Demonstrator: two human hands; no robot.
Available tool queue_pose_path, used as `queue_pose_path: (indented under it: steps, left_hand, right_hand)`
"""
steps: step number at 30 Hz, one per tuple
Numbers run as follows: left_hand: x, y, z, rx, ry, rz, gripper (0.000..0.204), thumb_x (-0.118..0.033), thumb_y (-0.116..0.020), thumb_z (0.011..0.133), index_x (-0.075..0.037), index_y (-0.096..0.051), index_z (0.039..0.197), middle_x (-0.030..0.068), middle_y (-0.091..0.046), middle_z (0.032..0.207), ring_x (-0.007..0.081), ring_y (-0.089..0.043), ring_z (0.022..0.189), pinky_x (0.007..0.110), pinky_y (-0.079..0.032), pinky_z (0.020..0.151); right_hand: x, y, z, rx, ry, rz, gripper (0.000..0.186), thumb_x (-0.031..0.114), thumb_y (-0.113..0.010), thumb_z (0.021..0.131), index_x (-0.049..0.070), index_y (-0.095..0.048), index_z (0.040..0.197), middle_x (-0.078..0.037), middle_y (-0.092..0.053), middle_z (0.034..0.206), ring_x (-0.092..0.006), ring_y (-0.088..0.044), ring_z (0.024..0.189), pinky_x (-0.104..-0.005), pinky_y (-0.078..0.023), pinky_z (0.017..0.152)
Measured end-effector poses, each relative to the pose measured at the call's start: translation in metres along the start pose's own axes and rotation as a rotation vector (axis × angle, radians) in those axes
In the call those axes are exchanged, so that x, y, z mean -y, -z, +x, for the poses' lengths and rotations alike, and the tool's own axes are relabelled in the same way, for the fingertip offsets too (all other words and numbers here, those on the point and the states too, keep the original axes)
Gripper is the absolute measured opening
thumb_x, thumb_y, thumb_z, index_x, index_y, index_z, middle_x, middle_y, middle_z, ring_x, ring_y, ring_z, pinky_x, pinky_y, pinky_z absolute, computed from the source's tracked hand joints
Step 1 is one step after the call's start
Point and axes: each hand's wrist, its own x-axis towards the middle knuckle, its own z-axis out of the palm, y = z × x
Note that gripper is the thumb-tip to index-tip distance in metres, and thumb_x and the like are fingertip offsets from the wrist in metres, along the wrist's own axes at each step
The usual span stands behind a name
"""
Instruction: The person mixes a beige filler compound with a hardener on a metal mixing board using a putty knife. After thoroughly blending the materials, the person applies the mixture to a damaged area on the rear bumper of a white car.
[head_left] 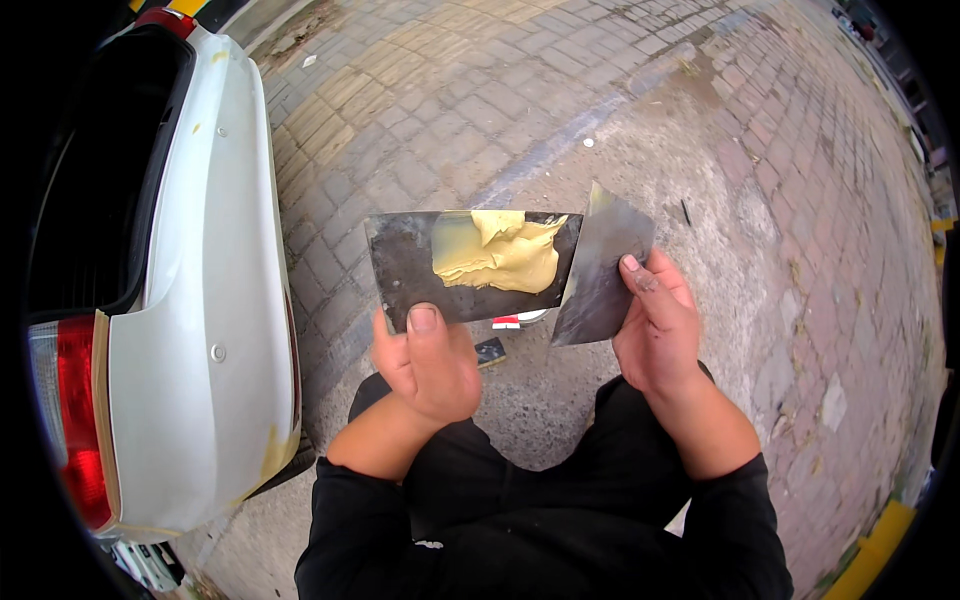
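A dark, flat rectangular plate (400,265) lies level in my left hand (430,365), the thumb pressed on its near edge and the fingers underneath. On it sits a thick smear of pale yellow body filler (505,258), thinner and greyish toward its left side. My right hand (662,325) pinches a grey metal spreader (605,265) between thumb and fingers, tilted, its left edge close by the plate's right end. Whether the two edges touch I cannot tell. A dark smudge marks my right thumb.
At the left stands a white car (190,280) with yellow patches on its bumper and a red tail light (85,420). A small dark block (490,352) and a partly hidden red-and-white object (507,322) lie below the plate. Brick paving (430,120) surrounds a concrete strip.
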Motion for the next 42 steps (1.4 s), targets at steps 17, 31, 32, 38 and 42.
queue_pose_path:
  steps: [17,31,32,38,42]
  left_hand:
    - [0.019,0.009,-0.03,0.304,-0.153,0.592,0.034,-0.01,-0.041,0.097,0.012,-0.052,0.121,0.0173,-0.062,0.114,0.0226,-0.06,0.098,0.034,-0.047,0.087]
    - [0.036,-0.012,-0.023,0.493,-0.24,0.757,0.024,-0.003,-0.048,0.094,0.013,-0.057,0.11,0.0246,-0.062,0.094,0.0327,-0.062,0.075,0.038,-0.049,0.067]
    - [0.035,-0.012,-0.023,0.499,-0.164,0.752,0.023,-0.003,-0.048,0.094,0.013,-0.057,0.108,0.0241,-0.062,0.093,0.032,-0.062,0.074,0.037,-0.049,0.065]
    - [0.025,0.006,0.002,0.354,0.481,0.234,0.023,-0.012,-0.048,0.099,0.005,-0.056,0.111,0.0119,-0.064,0.09,0.0126,-0.061,0.079,0.029,-0.048,0.068]
    - [0.018,0.003,0.018,0.139,0.692,-0.382,0.03,-0.011,-0.049,0.098,0.004,-0.05,0.124,0.0115,-0.065,0.111,0.0186,-0.064,0.1,0.034,-0.051,0.088]
  right_hand:
    - [-0.015,-0.001,0.003,-0.013,-0.022,-0.075,0.022,0.006,-0.05,0.099,-0.001,-0.057,0.118,-0.009,-0.066,0.112,-0.012,-0.061,0.101,-0.0288,-0.048,0.091]
    - [-0.015,0.004,0.002,-0.005,-0.049,-0.092,0.023,0.006,-0.048,0.099,0.0,-0.055,0.12,-0.008,-0.064,0.113,-0.0101,-0.059,0.101,-0.0262,-0.046,0.091]
    - [-0.014,0.005,0.004,-0.01,-0.049,-0.097,0.023,0.006,-0.049,0.099,0.0,-0.055,0.12,-0.007,-0.064,0.114,-0.0099,-0.059,0.102,-0.0259,-0.046,0.091]
    - [0.017,0.007,0.007,-0.023,0.387,0.094,0.034,0.007,-0.048,0.1,0.002,-0.048,0.133,-0.009,-0.055,0.133,-0.0156,-0.05,0.122,-0.0344,-0.036,0.107]
    - [0.023,0.013,0.01,-0.066,0.462,0.089,0.047,0.003,-0.048,0.098,0.003,-0.034,0.143,-0.012,-0.047,0.141,-0.0201,-0.045,0.129,-0.0384,-0.033,0.111]
